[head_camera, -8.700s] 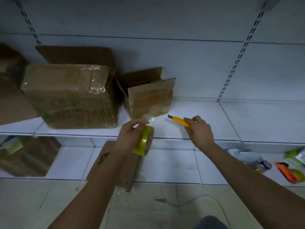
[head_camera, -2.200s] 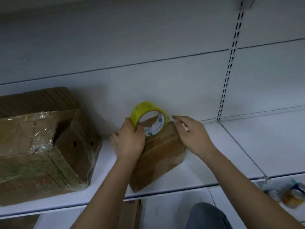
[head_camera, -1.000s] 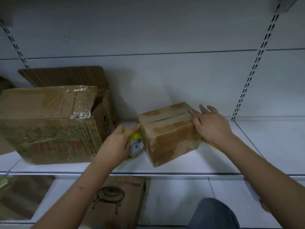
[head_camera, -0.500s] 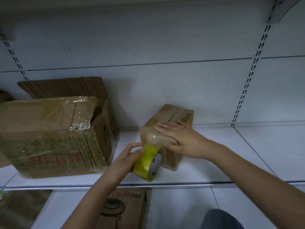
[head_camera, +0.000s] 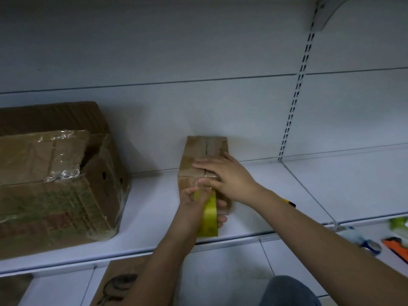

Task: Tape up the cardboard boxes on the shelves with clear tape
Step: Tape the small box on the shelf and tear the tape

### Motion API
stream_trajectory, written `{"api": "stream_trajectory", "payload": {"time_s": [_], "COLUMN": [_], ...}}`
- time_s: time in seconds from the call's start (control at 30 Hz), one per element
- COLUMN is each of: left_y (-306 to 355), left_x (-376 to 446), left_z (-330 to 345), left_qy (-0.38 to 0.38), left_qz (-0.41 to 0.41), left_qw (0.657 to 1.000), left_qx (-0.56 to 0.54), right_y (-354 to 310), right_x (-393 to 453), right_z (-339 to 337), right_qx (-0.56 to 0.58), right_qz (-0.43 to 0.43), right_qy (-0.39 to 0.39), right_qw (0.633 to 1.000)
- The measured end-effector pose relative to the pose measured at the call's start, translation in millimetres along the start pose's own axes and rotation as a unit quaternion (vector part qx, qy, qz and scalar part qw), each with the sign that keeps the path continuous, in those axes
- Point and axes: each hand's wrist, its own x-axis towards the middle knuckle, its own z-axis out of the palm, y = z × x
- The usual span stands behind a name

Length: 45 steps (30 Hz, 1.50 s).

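Note:
A small cardboard box [head_camera: 204, 151] stands on the white shelf [head_camera: 276, 195], its top seam running away from me. My right hand [head_camera: 223, 175] lies flat on the box top, fingers straight, pressing clear tape down near the front edge. My left hand [head_camera: 194, 202] grips the yellow tape roll [head_camera: 208, 217] in front of the box's near face, with the clear tape running up over the front edge. Part of the box's front face is hidden behind the roll and my hands.
A large cardboard box [head_camera: 55, 184] with crinkled clear tape and a raised flap sits at the left of the shelf. A yellow utility knife [head_camera: 288, 203] peeks out behind my right forearm. Flat cardboard [head_camera: 123, 281] lies below; packets and an orange tool [head_camera: 395, 246] at lower right.
The small box has turned so its seam points away from me. My left hand pulled the roll down in front of the box; my right hand stayed flat on top.

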Motion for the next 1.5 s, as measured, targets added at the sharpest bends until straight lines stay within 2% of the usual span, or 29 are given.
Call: {"api": "stream_trajectory", "payload": {"time_s": [0.07, 0.13, 0.17, 0.2, 0.27, 0.33, 0.4, 0.47, 0.57, 0.67, 0.73, 0.77, 0.9, 1.03, 1.13, 1.23, 1.4, 1.5], "left_y": [-1, -5, -7, -9, -11, -15, -18, -18, -21, -22, -24, -26, -26, -23, -26, -26, -23, -21], "left_x": [5, 7, 7, 7, 7, 10, 12, 13, 17, 20, 22, 22, 21, 19, 11, 10, 9, 8], "left_z": [10, 21, 27, 31, 37, 37, 35, 34, 35, 34, 34, 34, 37, 37, 35, 38, 40, 42], "left_qy": [-0.002, -0.005, -0.001, 0.007, 0.015, 0.013, 0.018, 0.021, 0.031, 0.029, 0.032, 0.035, 0.052, 0.085, 0.058, 0.039, 0.043, 0.054], "left_qz": [0.006, 0.015, 0.017, 0.019, 0.023, 0.027, 0.03, 0.035, 0.035, 0.031, 0.035, 0.037, 0.038, 0.015, 0.009, -0.025, -0.106, -0.127], "left_qw": [1.0, 1.0, 0.999, 0.999, 0.999, 0.999, 0.999, 0.999, 0.999, 0.999, 0.998, 0.998, 0.998, 0.996, 0.998, 0.998, 0.992, 0.988], "left_qx": [-0.009, -0.026, -0.033, -0.039, -0.045, -0.033, -0.025, -0.018, -0.027, -0.031, -0.031, -0.028, -0.026, -0.011, 0.027, 0.034, -0.061, -0.076], "right_y": [8, 28, 45, 61, 88, 99, 100, 96, 87, 69, 46, 34, -9, -14, -9, -6, -6, -6], "right_x": [-12, -41, -59, -78, -108, -124, -128, -126, -122, -116, -99, -87, -32, -3, -2, -2, 0, 0], "right_z": [-8, -15, -17, -17, -12, -4, 4, 11, 13, 6, -11, -21, -41, -10, 5, 4, -4, -5], "right_qx": [0.053, 0.074, 0.048, 0.005, -0.068, -0.104, -0.146, -0.194, -0.192, -0.096, -0.064, -0.056, -0.108, -0.168, -0.225, -0.219, -0.196, -0.202], "right_qz": [0.01, 0.099, 0.162, 0.227, 0.314, 0.338, 0.321, 0.3, 0.336, 0.369, 0.351, 0.33, 0.184, 0.085, 0.085, 0.076, 0.037, 0.029], "right_qy": [0.065, 0.178, 0.211, 0.201, 0.077, -0.034, -0.076, -0.079, -0.054, 0.112, 0.192, 0.206, 0.196, 0.139, 0.14, 0.148, 0.138, 0.13], "right_qw": [0.996, 0.976, 0.963, 0.953, 0.944, 0.935, 0.933, 0.931, 0.921, 0.917, 0.914, 0.92, 0.957, 0.972, 0.96, 0.961, 0.97, 0.97]}}
